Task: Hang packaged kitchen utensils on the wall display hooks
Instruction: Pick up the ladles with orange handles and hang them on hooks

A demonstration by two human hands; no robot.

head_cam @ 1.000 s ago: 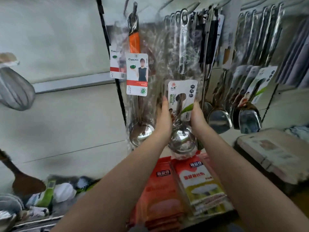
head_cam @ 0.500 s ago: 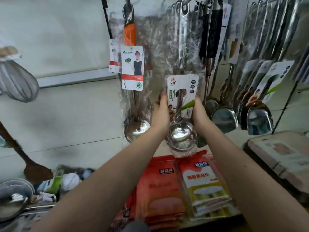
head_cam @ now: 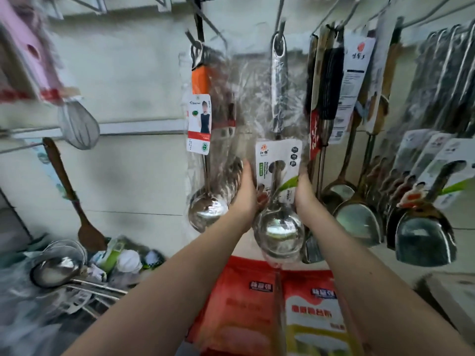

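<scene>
Packaged ladle (head_cam: 279,227) with handle eye up at wall hook (head_cam: 282,11), bowl lowest, between both hands. Left hand (head_cam: 245,194) flat against pack's left edge, right hand (head_cam: 304,194) against right edge; fingers straight, pointing up beside printed card (head_cam: 279,155); hands apart.
</scene>
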